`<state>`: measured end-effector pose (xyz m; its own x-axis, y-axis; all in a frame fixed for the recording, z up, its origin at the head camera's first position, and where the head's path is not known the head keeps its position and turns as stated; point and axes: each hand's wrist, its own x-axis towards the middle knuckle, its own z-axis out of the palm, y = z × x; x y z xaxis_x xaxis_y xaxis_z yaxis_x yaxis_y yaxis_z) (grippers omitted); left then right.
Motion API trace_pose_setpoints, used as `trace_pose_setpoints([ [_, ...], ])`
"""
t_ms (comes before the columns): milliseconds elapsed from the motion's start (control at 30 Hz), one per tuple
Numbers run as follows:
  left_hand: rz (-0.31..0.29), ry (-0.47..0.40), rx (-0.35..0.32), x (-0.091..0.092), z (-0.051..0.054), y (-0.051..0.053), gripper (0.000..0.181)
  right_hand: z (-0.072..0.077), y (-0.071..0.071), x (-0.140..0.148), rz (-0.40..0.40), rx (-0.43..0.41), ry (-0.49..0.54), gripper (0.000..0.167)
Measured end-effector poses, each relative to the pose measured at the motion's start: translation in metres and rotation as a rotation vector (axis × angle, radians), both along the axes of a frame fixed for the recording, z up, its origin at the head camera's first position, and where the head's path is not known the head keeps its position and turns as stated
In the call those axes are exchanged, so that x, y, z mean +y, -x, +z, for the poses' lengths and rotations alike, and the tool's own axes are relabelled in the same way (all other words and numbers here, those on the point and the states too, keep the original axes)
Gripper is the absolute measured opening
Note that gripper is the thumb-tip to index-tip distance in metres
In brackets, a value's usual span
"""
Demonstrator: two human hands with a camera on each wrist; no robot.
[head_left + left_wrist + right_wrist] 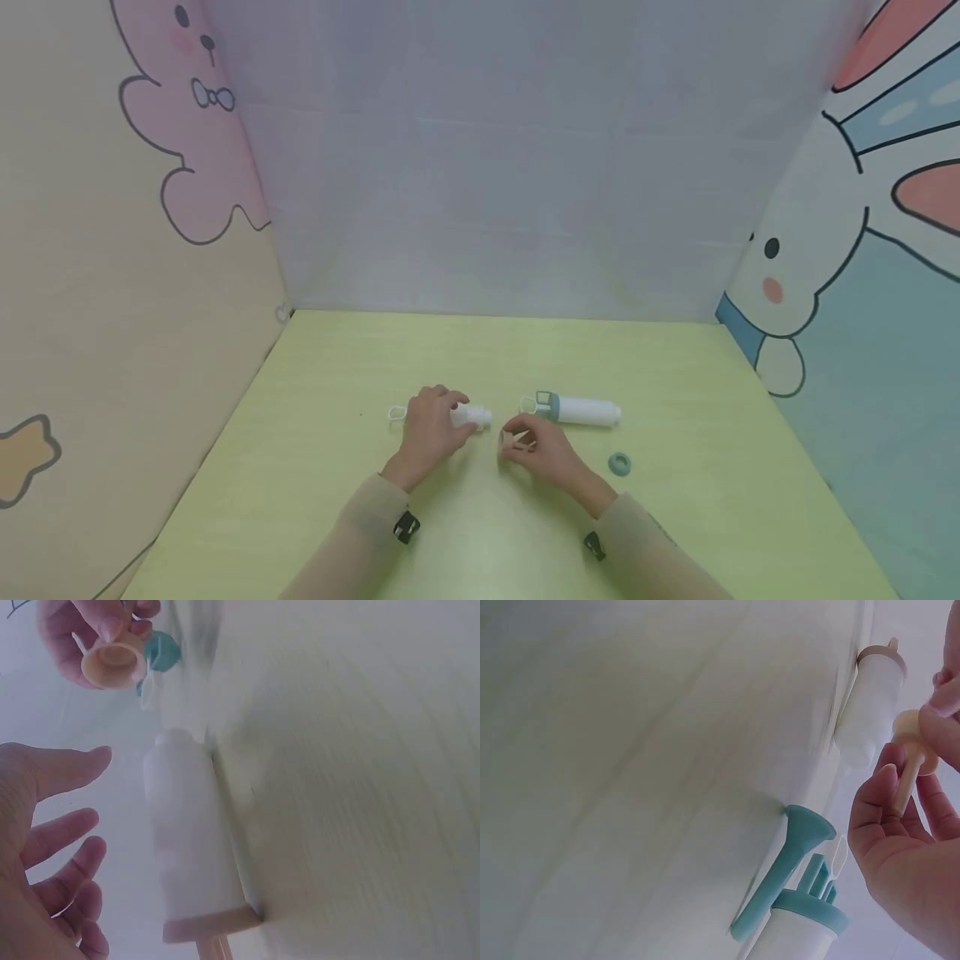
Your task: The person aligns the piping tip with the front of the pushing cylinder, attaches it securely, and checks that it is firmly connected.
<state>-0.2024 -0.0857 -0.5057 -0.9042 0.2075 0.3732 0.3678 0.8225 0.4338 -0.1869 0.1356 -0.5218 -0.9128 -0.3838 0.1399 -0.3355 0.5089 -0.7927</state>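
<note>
A big pale wall (510,167) stands at the back, with a rabbit (791,221) drawn on the right wall (885,400) and a pink bear (202,142) drawn on the left wall (97,275). Below is a yellow-green bench (337,367). Two arms in light sleeves (375,504) reach over it. The left hand (429,425) has its fingers spread and a little bent. They are just beside a white tube and are not wrapped around it. The right hand (551,450) pinches a peach funnel between its thumb and fingers, and holds it up near the end of that tube. The white tube (191,832) lies on its side on the bench, with a tan collar at one end. Another tube, white with a teal collar (588,411), lies on its side past the right hand. The peach funnel (112,664) has its wide round mouth facing the left wrist's camera. A teal funnel (781,874) is on the bench near the teal-collared tube. Smallest are the black clips (407,527), one at each sleeve.
</note>
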Motion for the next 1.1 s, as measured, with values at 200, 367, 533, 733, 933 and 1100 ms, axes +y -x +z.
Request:
trace_pose_setpoints([
  [200, 0.013, 0.241, -0.015, -0.019, -0.005, 0.012, 0.063, 0.001, 0.000, 0.001, 0.007, -0.012, -0.006, 0.026],
  [367, -0.017, 0.225, -0.100, -0.031, -0.015, 0.019, 0.077, 0.001, 0.001, 0.002, 0.012, -0.015, -0.020, 0.026],
  [533, -0.031, 0.205, -0.143, -0.033, -0.017, 0.021, 0.074, 0.000, 0.001, 0.003, 0.014, -0.039, -0.010, 0.026],
  [733, -0.062, 0.206, -0.164, -0.030, -0.018, 0.022, 0.063, 0.000, 0.003, 0.004, 0.008, -0.053, -0.008, 0.026],
  [933, -0.094, 0.192, -0.139, -0.025, -0.017, 0.018, 0.052, -0.001, 0.002, 0.006, 0.014, -0.043, 0.006, 0.026],
  [1100, -0.103, 0.207, -0.124, -0.023, -0.018, 0.018, 0.049, -0.002, 0.002, 0.007, 0.006, -0.040, 0.002, 0.026],
])
